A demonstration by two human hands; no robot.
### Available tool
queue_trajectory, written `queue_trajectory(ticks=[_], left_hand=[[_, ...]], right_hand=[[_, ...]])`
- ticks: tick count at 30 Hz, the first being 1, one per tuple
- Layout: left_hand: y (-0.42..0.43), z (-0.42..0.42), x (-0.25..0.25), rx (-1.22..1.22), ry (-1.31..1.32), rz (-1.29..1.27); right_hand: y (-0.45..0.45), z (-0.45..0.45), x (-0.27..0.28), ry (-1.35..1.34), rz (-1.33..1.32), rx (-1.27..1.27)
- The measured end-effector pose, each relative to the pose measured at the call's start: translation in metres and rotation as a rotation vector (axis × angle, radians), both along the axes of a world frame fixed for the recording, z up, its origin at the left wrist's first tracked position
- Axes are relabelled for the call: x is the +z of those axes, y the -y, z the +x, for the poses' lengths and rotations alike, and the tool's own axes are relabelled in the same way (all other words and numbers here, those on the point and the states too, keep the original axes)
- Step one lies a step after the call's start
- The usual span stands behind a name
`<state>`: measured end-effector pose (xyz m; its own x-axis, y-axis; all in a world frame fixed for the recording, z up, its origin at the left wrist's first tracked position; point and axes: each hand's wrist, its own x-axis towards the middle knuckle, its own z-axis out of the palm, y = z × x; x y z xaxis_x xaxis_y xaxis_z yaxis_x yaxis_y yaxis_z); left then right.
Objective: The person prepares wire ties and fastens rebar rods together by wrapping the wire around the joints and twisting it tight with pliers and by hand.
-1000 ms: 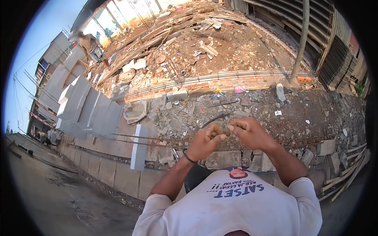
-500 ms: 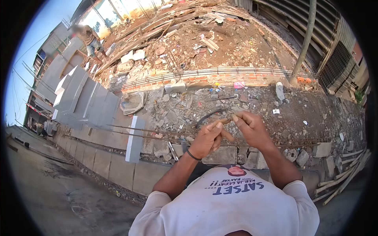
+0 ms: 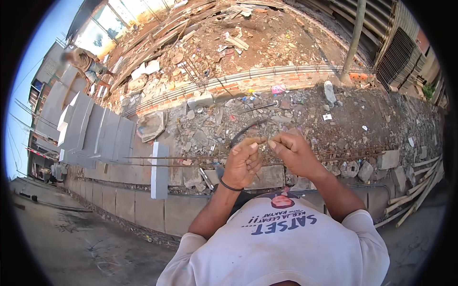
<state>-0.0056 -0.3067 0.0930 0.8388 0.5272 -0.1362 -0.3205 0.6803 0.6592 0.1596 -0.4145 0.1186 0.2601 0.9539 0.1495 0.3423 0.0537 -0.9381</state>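
Observation:
My left hand (image 3: 243, 163) is raised over the rubble, its index finger pointing toward the right hand and the other fingers curled in. A dark band circles that wrist. Close beside it, my right hand (image 3: 294, 153) pinches with thumb and index finger near the left fingertip. Something thin and small seems to lie between the fingertips, too fine to name. Below and behind the hands run long rusty steel bars (image 3: 181, 165). A dark curved hose-like piece (image 3: 242, 132) lies on the rubble just beyond the left hand.
A light grey block (image 3: 160, 174) stands across the bars, with stacked grey blocks (image 3: 98, 136) farther left. A low brick footing (image 3: 229, 89) carries more bars. Bamboo poles (image 3: 417, 183) lie at right; a wooden post (image 3: 355, 40) stands behind. Another person (image 3: 86, 63) bends at upper left.
My left hand has turned, its lower fingers curling in more, and has shifted slightly left. The right hand also moved slightly left. The other person has bent lower, and the view has turned slightly.

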Motion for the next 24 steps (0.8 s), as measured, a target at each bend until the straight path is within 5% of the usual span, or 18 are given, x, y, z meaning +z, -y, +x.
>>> queue_trajectory(ticks=[5, 10, 15, 24], left_hand=[[-0.007, 0.003, 0.004, -0.096, -0.11, 0.092], [-0.026, -0.001, -0.013, -0.105, -0.158, 0.179], [-0.051, -0.031, -0.02, 0.192, -0.481, 0.394], [-0.143, -0.1, -0.001, 0.855, -0.296, 0.873]], right_hand=[[-0.007, 0.005, 0.002, -0.416, -0.143, -0.006], [-0.011, 0.02, -0.009, -0.237, -0.045, -0.109], [0.0, 0.05, -0.034, -0.138, -0.047, -0.234], [0.037, 0.074, -0.103, -0.106, -0.214, -0.44]])
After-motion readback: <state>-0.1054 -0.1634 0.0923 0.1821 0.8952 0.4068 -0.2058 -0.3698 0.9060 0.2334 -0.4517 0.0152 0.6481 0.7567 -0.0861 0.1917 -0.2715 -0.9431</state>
